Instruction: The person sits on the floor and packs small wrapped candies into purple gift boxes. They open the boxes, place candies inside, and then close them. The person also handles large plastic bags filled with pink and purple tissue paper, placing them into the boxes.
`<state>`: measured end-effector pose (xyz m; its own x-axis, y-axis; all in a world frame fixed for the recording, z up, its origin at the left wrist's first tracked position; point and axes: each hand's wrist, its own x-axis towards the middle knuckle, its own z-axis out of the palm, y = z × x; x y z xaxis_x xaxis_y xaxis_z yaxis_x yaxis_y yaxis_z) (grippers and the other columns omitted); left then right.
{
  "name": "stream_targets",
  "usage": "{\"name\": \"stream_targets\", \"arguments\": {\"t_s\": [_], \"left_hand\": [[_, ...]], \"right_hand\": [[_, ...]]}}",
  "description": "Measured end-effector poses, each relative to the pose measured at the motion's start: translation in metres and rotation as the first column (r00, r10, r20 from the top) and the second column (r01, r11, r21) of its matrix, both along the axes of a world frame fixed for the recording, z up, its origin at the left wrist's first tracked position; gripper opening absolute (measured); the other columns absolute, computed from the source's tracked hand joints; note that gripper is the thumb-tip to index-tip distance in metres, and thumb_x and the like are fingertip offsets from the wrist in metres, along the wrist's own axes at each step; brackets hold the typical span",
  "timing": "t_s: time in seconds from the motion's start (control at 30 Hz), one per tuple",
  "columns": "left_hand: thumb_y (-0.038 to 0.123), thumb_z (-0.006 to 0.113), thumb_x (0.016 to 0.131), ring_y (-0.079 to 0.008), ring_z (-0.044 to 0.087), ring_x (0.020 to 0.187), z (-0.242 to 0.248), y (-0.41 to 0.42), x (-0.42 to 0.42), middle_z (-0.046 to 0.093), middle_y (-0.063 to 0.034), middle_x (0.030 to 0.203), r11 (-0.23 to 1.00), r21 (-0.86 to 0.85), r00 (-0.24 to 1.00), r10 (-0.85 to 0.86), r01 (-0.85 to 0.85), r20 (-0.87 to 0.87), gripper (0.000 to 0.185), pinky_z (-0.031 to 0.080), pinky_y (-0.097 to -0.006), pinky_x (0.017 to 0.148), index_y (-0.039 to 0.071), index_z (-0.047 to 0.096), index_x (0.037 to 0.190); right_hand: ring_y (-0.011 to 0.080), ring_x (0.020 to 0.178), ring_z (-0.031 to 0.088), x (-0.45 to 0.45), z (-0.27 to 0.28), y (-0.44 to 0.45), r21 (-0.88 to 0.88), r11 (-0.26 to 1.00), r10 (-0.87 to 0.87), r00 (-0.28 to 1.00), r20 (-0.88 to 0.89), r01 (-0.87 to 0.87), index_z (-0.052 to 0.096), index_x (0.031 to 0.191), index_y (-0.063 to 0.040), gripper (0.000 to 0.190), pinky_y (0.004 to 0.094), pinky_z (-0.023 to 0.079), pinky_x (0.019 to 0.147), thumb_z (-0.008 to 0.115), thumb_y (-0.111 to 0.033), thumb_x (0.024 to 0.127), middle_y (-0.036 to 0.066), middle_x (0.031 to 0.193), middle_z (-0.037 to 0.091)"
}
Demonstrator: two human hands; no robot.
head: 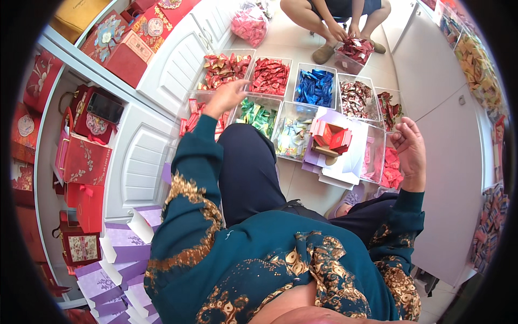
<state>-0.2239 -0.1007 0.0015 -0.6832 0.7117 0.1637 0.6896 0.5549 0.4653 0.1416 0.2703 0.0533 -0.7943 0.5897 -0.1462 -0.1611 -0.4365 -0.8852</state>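
My left hand [226, 96] reaches over the bins at the left, its fingers by the near edge of a clear bin of red-wrapped candies [270, 76]; whether it holds anything is hidden. Below it are red packets [194, 110] in another clear bin. My right hand [408, 141] is raised at the right with curled fingers, beside a bin of dark red and green candies [389, 106] and above pink-red packets [391, 168]. Between the hands lie green candies [255, 115], blue candies [315, 87], pale packets [292, 135] and a small box of red cards [331, 137] on flat white and lilac cartons [350, 162].
Purple and white paper boxes [125, 243] are piled at the lower left. Cabinet shelves at the left hold red gift boxes [87, 158] and a phone [105, 108]. A seated person [344, 30] handles a bin of dark red candies [355, 50] beyond. Stacked bins [477, 73] line the right.
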Motion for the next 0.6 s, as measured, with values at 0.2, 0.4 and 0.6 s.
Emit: {"name": "stream_targets", "arguments": {"t_s": [0.2,0.4,0.6], "left_hand": [[0.017,0.075,0.080,-0.0096,0.053,0.066,0.045,0.074,0.144,0.058,-0.0033,0.072,0.918,0.284,0.857,-0.369,0.276,0.360,0.020,0.046,-0.0266,0.062,0.002,0.062,0.079],[0.018,0.073,0.081,-0.0207,0.061,0.076,0.052,0.147,0.299,0.062,-0.0102,0.086,0.531,0.683,0.272,-0.846,0.502,0.458,0.029,0.050,-0.0320,0.071,0.000,0.062,0.100],[0.014,0.075,0.075,-0.0317,0.052,0.100,0.038,0.192,0.356,0.049,-0.0158,0.107,0.480,0.705,0.518,-0.835,0.523,0.184,0.037,0.045,-0.0387,0.087,0.003,0.056,0.106]], "right_hand": [[0.0105,0.070,0.060,-0.011,-0.010,-0.011,0.094,0.993,0.068,0.996,0.052,-0.073,0.056,0.111,-0.007,0.017,0.0248,0.052,0.070,0.054,-0.009,0.094,0.002,0.088,0.063],[0.0085,0.079,0.058,-0.037,-0.058,0.020,0.356,0.933,-0.128,0.975,0.180,0.057,0.057,0.112,-0.004,0.023,0.0227,0.047,0.068,0.060,-0.012,0.090,0.002,0.092,0.063],[0.0239,0.082,0.064,-0.061,-0.105,0.058,0.870,0.492,-0.545,0.796,0.266,0.046,0.061,0.105,-0.005,0.030,0.0362,0.050,0.075,0.062,-0.017,0.078,0.012,0.090,0.066]]}}
